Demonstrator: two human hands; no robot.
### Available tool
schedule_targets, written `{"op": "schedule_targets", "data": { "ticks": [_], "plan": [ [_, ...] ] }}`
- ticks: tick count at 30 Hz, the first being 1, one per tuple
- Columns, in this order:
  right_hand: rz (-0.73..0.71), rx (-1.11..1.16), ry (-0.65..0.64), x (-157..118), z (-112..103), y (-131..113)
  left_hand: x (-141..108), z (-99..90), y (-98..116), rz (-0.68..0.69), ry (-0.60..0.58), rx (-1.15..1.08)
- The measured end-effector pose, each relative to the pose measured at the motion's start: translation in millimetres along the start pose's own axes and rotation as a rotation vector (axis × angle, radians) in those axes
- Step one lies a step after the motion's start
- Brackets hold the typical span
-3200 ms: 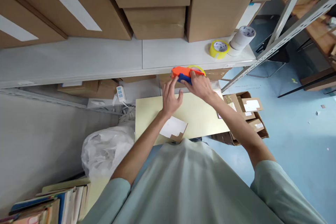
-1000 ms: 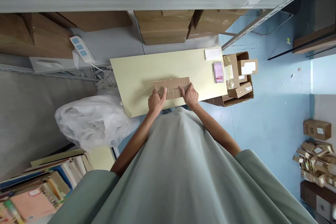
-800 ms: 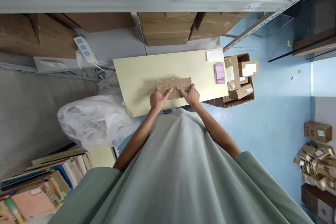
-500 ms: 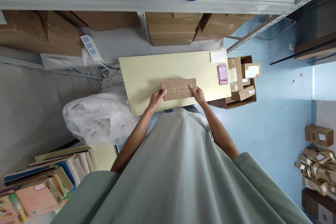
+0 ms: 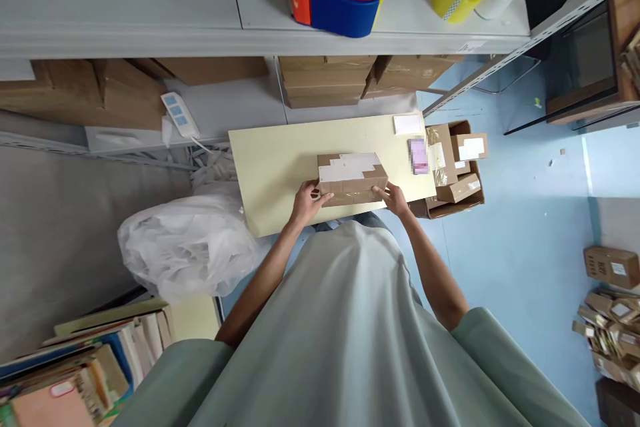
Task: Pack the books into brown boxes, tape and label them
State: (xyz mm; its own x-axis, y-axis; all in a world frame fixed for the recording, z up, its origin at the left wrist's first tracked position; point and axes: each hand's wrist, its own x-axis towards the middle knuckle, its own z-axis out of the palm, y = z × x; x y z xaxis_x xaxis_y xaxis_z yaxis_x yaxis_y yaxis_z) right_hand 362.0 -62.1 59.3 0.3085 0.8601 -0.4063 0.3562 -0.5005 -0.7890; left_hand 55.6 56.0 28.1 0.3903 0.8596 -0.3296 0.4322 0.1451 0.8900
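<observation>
Cardboard box (image 5: pixel 354 192) ran left to right, long axis along bench (image 5: pixel 275 153), white label (image 5: pixel 350 167) up; left hand (image 5: pixel 306 203) held left end, right hand (image 5: pixel 395 198) right.

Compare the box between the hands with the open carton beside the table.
The box looks closed and taped; the carton is open, with smaller boxes in it.
The box is clearly smaller than the carton.
The box is touched by the left hand and right hand; the carton is touched by neither.
Both are brown cardboard.
</observation>
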Motion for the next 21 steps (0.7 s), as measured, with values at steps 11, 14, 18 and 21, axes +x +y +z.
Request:
{"op": "schedule_targets", "data": {
  "ticks": [11, 14, 18, 21],
  "plan": [
    [-0.079, -0.287, -0.165, 49.5, -28.6, 45.5, 10.6, 58.0, -4.6, -0.184, 0.169, 0.087],
    [-0.134, -0.370, -0.278, 61.0, -45.6, 58.7, 9.0, 64.7, -1.7, -0.256, 0.242, 0.103],
    [-0.240, -0.408, -0.332, 78.5, -82.2, 77.8, 12.0, 61.6, 15.0, -0.323, 0.459, 0.211],
    [-0.298, -0.351, -0.275, 95.1, -115.7, 91.0, 23.5, 68.8, 45.3, -0.298, 0.588, 0.336]
  ]
}}
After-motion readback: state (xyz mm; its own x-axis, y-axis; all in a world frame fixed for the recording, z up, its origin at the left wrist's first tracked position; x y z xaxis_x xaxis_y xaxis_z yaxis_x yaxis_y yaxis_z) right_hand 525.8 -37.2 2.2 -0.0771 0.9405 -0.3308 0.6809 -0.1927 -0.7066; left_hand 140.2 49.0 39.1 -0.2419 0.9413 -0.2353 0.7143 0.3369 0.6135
